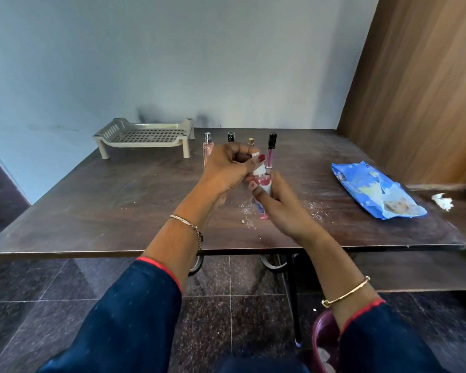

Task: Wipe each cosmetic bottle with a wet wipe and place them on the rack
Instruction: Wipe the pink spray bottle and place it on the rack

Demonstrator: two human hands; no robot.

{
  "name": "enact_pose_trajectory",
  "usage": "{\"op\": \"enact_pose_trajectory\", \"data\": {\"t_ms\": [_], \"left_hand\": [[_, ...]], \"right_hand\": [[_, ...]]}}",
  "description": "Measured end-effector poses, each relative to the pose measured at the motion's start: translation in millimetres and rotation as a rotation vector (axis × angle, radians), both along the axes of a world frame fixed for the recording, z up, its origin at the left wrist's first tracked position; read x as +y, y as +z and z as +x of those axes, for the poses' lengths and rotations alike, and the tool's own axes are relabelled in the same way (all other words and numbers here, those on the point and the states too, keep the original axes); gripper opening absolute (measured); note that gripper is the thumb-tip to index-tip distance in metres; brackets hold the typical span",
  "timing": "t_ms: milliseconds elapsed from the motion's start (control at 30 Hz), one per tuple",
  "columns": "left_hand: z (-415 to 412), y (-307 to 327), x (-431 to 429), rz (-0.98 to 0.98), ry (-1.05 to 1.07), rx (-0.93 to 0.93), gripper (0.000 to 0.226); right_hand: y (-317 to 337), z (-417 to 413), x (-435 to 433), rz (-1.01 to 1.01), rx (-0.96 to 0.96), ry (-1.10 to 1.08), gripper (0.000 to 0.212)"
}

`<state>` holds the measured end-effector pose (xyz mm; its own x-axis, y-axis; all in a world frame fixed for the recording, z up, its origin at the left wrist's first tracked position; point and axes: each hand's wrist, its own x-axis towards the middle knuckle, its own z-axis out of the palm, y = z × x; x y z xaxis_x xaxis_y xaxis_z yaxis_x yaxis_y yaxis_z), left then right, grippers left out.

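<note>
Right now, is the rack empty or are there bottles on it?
Empty: the rack shows a bare perforated shelf. The pink spray bottle stands on the table beside it.

A rack [106,134] is set upper left on the table [119,200], by the back edge. A row of 4 bottles [271,152] is stood just right of it. A 5th bottle [261,189] is held before the row, frame centre. A wipes pack [374,192] is laid at right, a crumpled wipe [442,201] beyond it.

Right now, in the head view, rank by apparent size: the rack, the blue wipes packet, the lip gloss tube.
1-2. rack and blue wipes packet: about alike; packet sits nearer, so unranked.
3. lip gloss tube: clearly smallest.
</note>
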<state>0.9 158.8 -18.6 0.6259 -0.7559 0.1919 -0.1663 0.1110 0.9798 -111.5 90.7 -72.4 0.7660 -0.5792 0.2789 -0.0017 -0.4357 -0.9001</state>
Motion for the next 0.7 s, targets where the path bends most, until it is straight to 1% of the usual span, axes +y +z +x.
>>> {"op": "enact_pose_trajectory", "data": {"t_ms": [67, 133, 200, 300, 333, 400, 433, 467, 500, 567, 633, 667, 700], "left_hand": [[0, -1, 1, 0.004, -0.014, 0.019, 0.016], [0, -4, 1, 0.002, -0.029, 0.075, 0.016], [0, -7, 0, 0.001, -0.029, 0.117, 0.017], [-2, -9, -3, -0.026, 0.011, 0.188, 0.015], [0, -9, -3, -0.049, 0.038, 0.226, 0.013], [5, -7, -4, -0.097, 0.092, 0.276, 0.011], [7, -4, -4, -0.112, 0.107, 0.283, 0.012], [9, -2, -4, -0.119, 0.113, 0.277, 0.012], [9, 1, -4, -0.122, 0.110, 0.264, 0.012], [8, 6, -5, -0.127, 0.094, 0.236, 0.011], [5, 10, -6, -0.130, 0.077, 0.211, 0.009], [3, 11, -6, -0.132, 0.069, 0.195, 0.009], [0, 12, -6, -0.134, 0.059, 0.178, 0.008]], "right_hand": [[3, -7, -4, 0.251, -0.005, 0.158, 0.032], [2, -12, -11, 0.366, -0.022, 0.253, 0.046], [-2, -17, -16, 0.452, -0.034, 0.316, 0.050], [-7, -25, -17, 0.465, -0.027, 0.333, 0.045], [-10, -27, -15, 0.440, -0.021, 0.308, 0.039], [-18, -29, -12, 0.390, -0.044, 0.229, 0.020], [-22, -30, -11, 0.389, -0.079, 0.183, 0.017], [-27, -30, -9, 0.422, -0.128, 0.130, 0.020], [-29, -28, -8, 0.494, -0.184, 0.057, 0.024], [-29, -23, -7, 0.753, -0.315, -0.064, 0.034], [-23, -18, -7, 1.048, -0.468, -0.106, 0.042], [-19, -17, -9, 1.147, -0.535, -0.109, 0.042], [-15, -16, -10, 1.203, -0.582, -0.101, 0.042]]}}
